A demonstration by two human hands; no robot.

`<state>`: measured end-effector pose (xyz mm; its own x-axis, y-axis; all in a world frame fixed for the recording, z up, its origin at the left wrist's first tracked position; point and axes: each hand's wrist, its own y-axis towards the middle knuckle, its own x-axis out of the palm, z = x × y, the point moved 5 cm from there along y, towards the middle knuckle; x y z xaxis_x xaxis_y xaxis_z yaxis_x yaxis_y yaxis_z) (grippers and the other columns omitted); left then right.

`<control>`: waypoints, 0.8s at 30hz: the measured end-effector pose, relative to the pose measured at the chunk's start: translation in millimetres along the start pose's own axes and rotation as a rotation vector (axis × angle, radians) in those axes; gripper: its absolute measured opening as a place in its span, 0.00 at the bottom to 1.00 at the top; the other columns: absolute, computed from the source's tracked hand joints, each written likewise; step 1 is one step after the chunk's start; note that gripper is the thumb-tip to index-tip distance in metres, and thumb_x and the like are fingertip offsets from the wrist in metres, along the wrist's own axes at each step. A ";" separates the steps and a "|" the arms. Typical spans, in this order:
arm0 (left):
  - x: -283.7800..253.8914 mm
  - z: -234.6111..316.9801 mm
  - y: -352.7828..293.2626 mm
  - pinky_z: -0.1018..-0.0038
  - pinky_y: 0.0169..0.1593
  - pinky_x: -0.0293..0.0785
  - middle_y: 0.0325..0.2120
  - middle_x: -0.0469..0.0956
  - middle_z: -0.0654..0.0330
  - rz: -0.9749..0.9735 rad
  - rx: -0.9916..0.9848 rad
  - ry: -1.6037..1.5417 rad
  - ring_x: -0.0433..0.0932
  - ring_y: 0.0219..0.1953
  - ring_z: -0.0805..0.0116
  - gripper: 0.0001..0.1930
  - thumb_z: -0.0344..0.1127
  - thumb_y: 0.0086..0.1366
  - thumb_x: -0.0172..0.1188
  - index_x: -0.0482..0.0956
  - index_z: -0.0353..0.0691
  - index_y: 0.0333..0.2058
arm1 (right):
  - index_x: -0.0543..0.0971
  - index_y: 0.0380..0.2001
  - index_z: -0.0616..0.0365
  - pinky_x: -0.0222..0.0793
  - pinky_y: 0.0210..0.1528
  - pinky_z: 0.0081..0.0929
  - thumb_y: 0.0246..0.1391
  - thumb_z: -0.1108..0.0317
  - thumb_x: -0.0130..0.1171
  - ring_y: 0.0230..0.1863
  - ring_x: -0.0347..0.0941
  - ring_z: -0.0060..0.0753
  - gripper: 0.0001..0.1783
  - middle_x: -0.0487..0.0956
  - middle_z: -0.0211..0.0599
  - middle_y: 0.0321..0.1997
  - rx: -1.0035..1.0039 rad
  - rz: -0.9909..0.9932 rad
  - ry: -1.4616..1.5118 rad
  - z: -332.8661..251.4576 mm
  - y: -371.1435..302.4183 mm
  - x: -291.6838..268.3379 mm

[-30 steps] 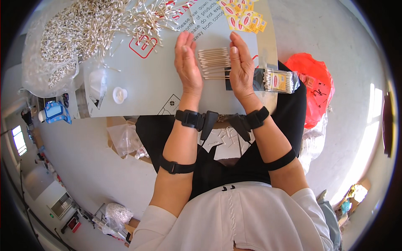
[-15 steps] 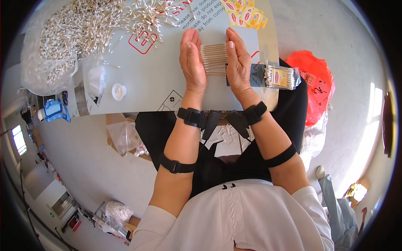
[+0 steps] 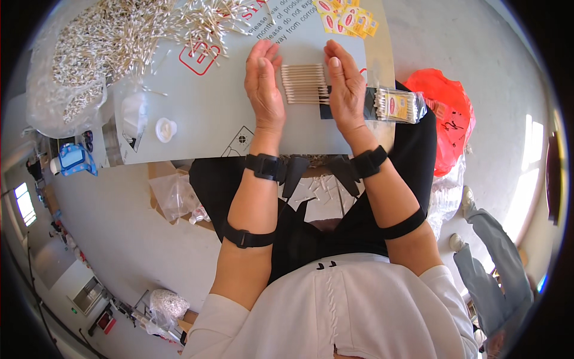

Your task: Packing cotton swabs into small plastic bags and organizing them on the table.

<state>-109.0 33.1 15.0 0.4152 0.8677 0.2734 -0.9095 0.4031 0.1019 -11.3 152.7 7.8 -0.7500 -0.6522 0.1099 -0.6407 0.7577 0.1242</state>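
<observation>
A row of cotton swabs [image 3: 304, 84] lies side by side on the grey table [image 3: 203, 122], the sticks running left to right. My left hand [image 3: 263, 87] stands on edge just left of the row, fingers stretched out and a small gap from the tips. At the row's other end, my right hand [image 3: 347, 84] is held the same way, palm inward, close to the swab tips. Neither hand grips anything. Beside my right wrist, a clear pack of cotton swabs [image 3: 396, 105] with a yellow label lies at the table's right edge, partly on a dark sheet.
Loose cotton swabs [image 3: 113, 36] spill from a clear plastic bag at the far left. Yellow labels [image 3: 350, 19] lie at the far right. A small white cup [image 3: 165, 130] stands front left. A red bag [image 3: 443, 119] hangs beyond the right edge; another person's legs [image 3: 487, 257] show behind.
Both hands have moved apart from the swab row, which now shows its tips at both ends. At the right, the other person's legs have come further into view.
</observation>
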 end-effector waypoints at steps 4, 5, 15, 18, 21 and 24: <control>-14.2 15.8 -8.6 0.60 0.67 0.60 0.64 0.65 0.49 -0.191 0.098 0.403 0.64 0.66 0.56 0.28 0.42 0.71 0.54 0.64 0.33 0.64 | 0.71 0.58 0.66 0.67 0.63 0.32 0.56 0.77 0.61 0.62 0.69 0.44 0.26 0.71 0.48 0.63 -0.104 -0.176 -0.240 -20.8 -4.6 -30.6; -16.5 18.7 -10.3 0.61 0.68 0.59 0.63 0.65 0.49 -0.267 0.116 0.510 0.63 0.67 0.56 0.28 0.39 0.68 0.56 0.64 0.35 0.63 | 0.70 0.59 0.65 0.67 0.63 0.34 0.49 0.79 0.63 0.63 0.69 0.48 0.31 0.68 0.47 0.65 -0.152 -0.297 -0.418 -30.3 -8.7 -31.0; -2.3 7.1 -17.9 0.62 0.70 0.53 0.64 0.64 0.48 -0.288 0.051 0.580 0.57 0.70 0.53 0.26 0.44 0.73 0.50 0.64 0.37 0.64 | 0.69 0.60 0.64 0.64 0.66 0.37 0.46 0.78 0.65 0.67 0.64 0.52 0.34 0.64 0.48 0.69 -0.152 -0.324 -0.431 -27.1 -12.4 -25.2; 2.0 1.9 -7.2 0.61 0.71 0.53 0.65 0.63 0.47 -0.119 0.088 0.375 0.60 0.69 0.55 0.27 0.46 0.75 0.46 0.62 0.33 0.65 | 0.69 0.60 0.65 0.61 0.67 0.34 0.58 0.75 0.58 0.67 0.65 0.48 0.27 0.65 0.50 0.69 -0.106 -0.171 -0.150 -12.1 -8.5 -13.2; 10.2 -1.2 -4.4 0.60 0.71 0.54 0.65 0.63 0.46 -0.029 0.098 0.265 0.61 0.68 0.55 0.28 0.47 0.77 0.44 0.61 0.31 0.65 | 0.69 0.61 0.65 0.60 0.68 0.32 0.66 0.71 0.51 0.67 0.65 0.45 0.22 0.67 0.50 0.68 -0.074 -0.048 -0.034 -0.8 -4.0 3.0; 21.3 -5.4 -8.1 0.59 0.71 0.55 0.64 0.63 0.45 -0.011 0.085 0.233 0.62 0.67 0.54 0.27 0.46 0.77 0.43 0.62 0.30 0.64 | 0.70 0.61 0.66 0.59 0.68 0.32 0.69 0.69 0.48 0.67 0.66 0.43 0.20 0.69 0.51 0.66 -0.052 -0.001 -0.036 4.5 -4.4 8.9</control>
<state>-92.7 49.8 14.7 0.4095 0.9112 0.0446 -0.8995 0.3951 0.1866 -15.9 143.6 3.7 -0.7555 -0.6510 0.0744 -0.6327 0.7543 0.1755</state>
